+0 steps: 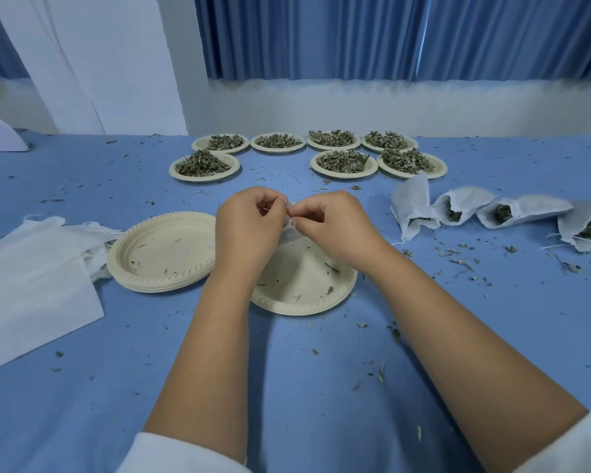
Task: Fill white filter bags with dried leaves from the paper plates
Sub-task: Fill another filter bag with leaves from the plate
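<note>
Both hands are up over the near paper plate (301, 291), working the same thing. Left hand (249, 227) and right hand (328, 223) each pinch the top of a white filter bag (289, 218), fingers curled tight, knuckles nearly touching. The bag hangs between them, mostly hidden behind the hands. The plate beneath holds only crumbs, so my read is that the bag is loaded and its mouth is being drawn closed (it could equally be getting opened; the fingers hide it). Next call, I'd judge: set it with the 4 filled bags (522, 211) lying well off to the right. Then reach far for 1 of the 7 heaped plates (343, 176) and take a fresh bag from the pile (38, 268) on the left.
</note>
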Motion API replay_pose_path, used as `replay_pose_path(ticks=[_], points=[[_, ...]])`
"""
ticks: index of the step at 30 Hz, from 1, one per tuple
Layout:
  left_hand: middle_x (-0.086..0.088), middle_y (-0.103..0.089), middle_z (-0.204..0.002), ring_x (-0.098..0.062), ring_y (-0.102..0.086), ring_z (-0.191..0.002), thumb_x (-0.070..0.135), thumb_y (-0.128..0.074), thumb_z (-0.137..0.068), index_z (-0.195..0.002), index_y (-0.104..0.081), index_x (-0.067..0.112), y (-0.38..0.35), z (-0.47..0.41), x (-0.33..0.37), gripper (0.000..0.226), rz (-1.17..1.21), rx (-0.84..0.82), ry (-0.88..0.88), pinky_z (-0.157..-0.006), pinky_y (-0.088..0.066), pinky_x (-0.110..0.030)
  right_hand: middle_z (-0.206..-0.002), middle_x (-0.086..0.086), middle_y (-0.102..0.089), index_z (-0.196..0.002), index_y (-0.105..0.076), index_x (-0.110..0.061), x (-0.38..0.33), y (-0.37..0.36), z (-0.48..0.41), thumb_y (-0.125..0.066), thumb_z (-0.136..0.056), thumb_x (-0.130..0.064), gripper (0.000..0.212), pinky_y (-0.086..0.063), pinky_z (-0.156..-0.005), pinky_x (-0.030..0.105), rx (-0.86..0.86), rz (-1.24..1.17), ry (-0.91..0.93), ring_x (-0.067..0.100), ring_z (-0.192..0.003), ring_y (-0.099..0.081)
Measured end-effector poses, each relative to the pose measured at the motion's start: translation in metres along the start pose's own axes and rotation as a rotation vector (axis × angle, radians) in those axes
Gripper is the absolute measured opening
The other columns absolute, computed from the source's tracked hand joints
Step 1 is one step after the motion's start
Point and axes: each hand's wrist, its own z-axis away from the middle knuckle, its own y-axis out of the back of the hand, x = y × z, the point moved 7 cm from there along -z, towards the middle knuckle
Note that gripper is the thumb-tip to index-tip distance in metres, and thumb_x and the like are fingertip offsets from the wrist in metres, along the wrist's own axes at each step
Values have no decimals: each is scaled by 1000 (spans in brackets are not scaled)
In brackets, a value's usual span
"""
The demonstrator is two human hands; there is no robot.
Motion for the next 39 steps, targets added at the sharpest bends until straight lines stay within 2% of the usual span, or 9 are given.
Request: replay_pose_path(ticks=[6,12,16,20,24,28,30,35,39], points=[[16,-70,-74,0,-65,-74,24,-62,-91,-81,-70,29,-3,-1,1,15,16,-28,-25,-69,-50,-18,-70,-17,-65,-71,-66,-30,5,8,0,-74,-79,-6,27,-42,-62,5,96,-86,-29,-6,-61,-57],[13,-69,-74,-9,-65,-75,22,-61,-94,-78,-68,32,-7,2,8,20,131,-85,-41,-72,-52,-29,-110,0,-64,-107,-62,-16,27,0,-1,-69,-84,-9,25,-60,-78,34,-24,-276,-280,19,-93,-68],[5,-73,-81,-16,-66,-81,18,-60,-94,-81,-71,21,-13,6,13,17,181,-163,-62,-77,-53,-31,-71,5,-65,-80,-66,-5,25,-8,4,-57,-88,3,14,-56,-59,21,-149,-438,-299,11,-66,-67],[6,-72,-79,-10,-65,-76,20,-62,-93,-81,-71,22,-16,5,11,14,165,-187,-58,-74,-52,-24,-57,5,-38,-70,-51,-7,32,-8,6,-58,-80,3,15,-28,-42,22,-64,-317,-346,12,-44,-36],[10,-69,-77,-12,-64,-78,22,-60,-94,-78,-68,26,-9,0,2,18,60,-78,-49,-74,-51,-29,-70,6,-62,-84,-63,-1,29,-12,5,-64,-91,-23,23,-56,-58,28,-219,-331,-392,14,-62,-65],[14,-64,-73,-8,-61,-75,22,-57,-94,-73,-60,33,4,-4,-5,24,23,51,-27,-71,-48,-26,-86,6,-75,-84,-68,-8,27,4,2,-54,-98,-37,35,-60,-70,28,-245,-393,-459,18,-76,-70],[16,-63,-71,-2,-58,-71,22,-57,-94,-71,-58,37,3,-4,-4,27,9,48,-33,-66,-45,-19,-86,23,-70,-82,-65,-2,27,5,5,-45,-99,-23,34,-58,-65,30,-285,-262,-469,24,-70,-61],[16,-65,-76,-5,-61,-77,22,-58,-94,-73,-60,34,-3,-2,-1,24,-27,11,-51,-71,-46,-17,-69,10,-56,-70,-51,-6,25,-9,11,-44,-92,-7,24,-46,-61,32,-420,586,-298,26,-64,-53],[8,-68,-83,-12,-64,-84,20,-58,-95,-84,-68,20,-5,-2,-1,15,-31,1,-57,-79,-49,-27,-87,12,-71,-102,-66,3,23,-25,19,-41,-95,-7,28,-57,-80,38,-510,353,-353,29,-79,-71]])
